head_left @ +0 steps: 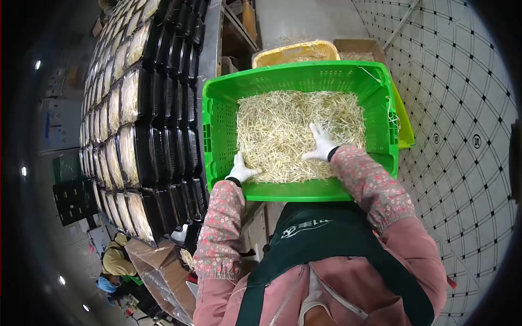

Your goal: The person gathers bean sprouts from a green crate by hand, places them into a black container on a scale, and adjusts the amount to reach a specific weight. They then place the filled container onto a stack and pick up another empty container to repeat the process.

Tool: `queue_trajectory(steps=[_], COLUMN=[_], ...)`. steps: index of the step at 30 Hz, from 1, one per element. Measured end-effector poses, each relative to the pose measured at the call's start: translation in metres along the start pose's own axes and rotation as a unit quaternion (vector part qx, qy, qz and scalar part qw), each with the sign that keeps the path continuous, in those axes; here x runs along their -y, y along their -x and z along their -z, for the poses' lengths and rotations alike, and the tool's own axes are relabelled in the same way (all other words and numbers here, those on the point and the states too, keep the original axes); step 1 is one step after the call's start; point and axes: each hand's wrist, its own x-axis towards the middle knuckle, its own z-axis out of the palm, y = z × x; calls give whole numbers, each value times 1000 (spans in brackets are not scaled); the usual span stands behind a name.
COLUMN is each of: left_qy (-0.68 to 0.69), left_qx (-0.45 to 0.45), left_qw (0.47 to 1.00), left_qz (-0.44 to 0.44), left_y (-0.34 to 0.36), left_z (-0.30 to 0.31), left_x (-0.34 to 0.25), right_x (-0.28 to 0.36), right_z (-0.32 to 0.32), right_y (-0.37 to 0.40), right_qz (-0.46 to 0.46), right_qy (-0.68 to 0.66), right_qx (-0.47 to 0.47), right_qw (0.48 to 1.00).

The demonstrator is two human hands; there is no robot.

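Observation:
A large green basket (304, 191) with perforated walls stands in front of me, holding a thick layer of pale, thin sprouts (283, 127). Both my hands wear white gloves. My left hand (242, 169) is at the basket's near left corner, against the sprouts' edge, with its thumb apart from the other fingers. Over the right half of the sprouts, my right hand (321, 143) rests with its fingers spread. Its fingertips touch the sprouts, and nothing is gripped in it.
Tall stacks of black trays (163, 146) filled with sprouts rise at the left. Behind the basket are a yellow bin (296, 53) and a brown box (359, 49). A yellow-green container (403, 122) shows at the right. Another person (116, 261) is at the lower left.

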Motion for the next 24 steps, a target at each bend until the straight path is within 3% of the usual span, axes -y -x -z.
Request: queue_trajectory(steps=[3,4,5,7,8,11,13,14,16,18,19,20,22,23,24], left_qy=[31,-67,-60,-57,23,156,361,313,326,387,429,397,376,365,229], left_qx=[1,-14,3,6,-76,-4,92,79,11,-85,-84,-113,-50,10,-37], left_qw=[999,997,997,996,995,988,921,943,945,914,898,908,924,931,971], left_qz=[9,44,52,62,-53,9,117,88,3,-90,-40,-71,-42,20,-61], left_y=[7,11,17,31,10,25,43,53,69,65,74,64,45,35,3], left_z=[-11,-22,-23,-28,-69,-81,-69,-67,-56,-43,-17,-12,10,28,23], left_x=[-21,-34,-47,-75,-26,-49,-89,-101,-108,-98,-117,-107,-101,-99,-51], right_x=[23,25,28,27,22,28,30,31,42,82,84,84,92,95,74], right_z=[-28,-39,-48,-66,-82,-115,-130,-136,-117,-36,-35,-33,-5,29,28], right_y=[18,23,29,35,30,19,10,6,8,28,13,-4,-37,-44,-79], right_qz=[7,3,0,-28,-48,-118,-94,-82,-28,2,121,238,198,174,190], right_qy=[-7,-25,-42,-138,-184,-264,-431,-511,-553,-570,-495,-405,-337,-295,-219], right_qx=[3,1,-4,-71,-98,-118,-75,-52,4,61,1,-60,17,67,42], right_qw=[1000,1000,999,987,977,950,894,854,833,819,860,881,920,937,956])
